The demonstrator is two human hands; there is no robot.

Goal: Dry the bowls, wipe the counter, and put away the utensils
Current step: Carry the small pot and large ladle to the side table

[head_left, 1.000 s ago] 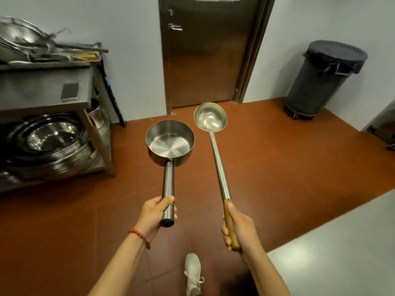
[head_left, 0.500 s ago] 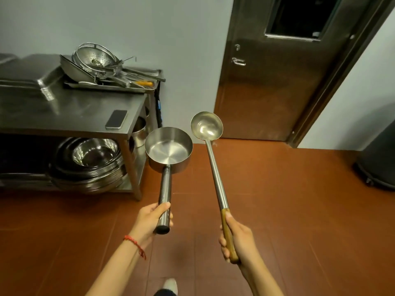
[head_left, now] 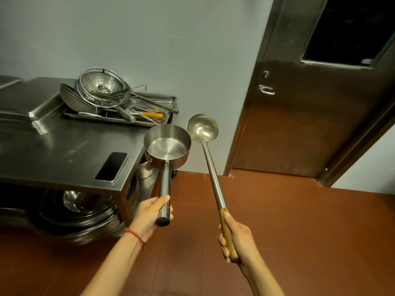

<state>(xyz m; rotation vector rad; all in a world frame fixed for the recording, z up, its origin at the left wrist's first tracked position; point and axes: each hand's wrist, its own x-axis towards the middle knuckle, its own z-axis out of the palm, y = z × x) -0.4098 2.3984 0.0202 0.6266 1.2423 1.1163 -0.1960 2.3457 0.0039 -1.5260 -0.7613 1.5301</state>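
Observation:
My left hand [head_left: 149, 214] grips the steel handle of a small steel saucepan-shaped scoop [head_left: 167, 146], its bowl held over the right end of the steel counter [head_left: 53, 152]. My right hand [head_left: 237, 240] holds the wooden grip of a long steel ladle [head_left: 203, 129], whose bowl sits just right of the scoop. At the back of the counter a steel tray [head_left: 162, 99] carries a colander [head_left: 100, 86], a wok and several long utensils. Stacked steel bowls [head_left: 79, 210] rest on the shelf under the counter.
A black phone [head_left: 111, 166] lies near the counter's right front corner. Folded steel lids [head_left: 27, 103] sit at the back left. A metal door [head_left: 310, 116] stands to the right, with red-brown floor [head_left: 277, 221] in front of it.
The view has swung left and closer to the counter. Both hands have carried the scoop and ladle along, and the scoop's bowl now hangs over the counter's right end.

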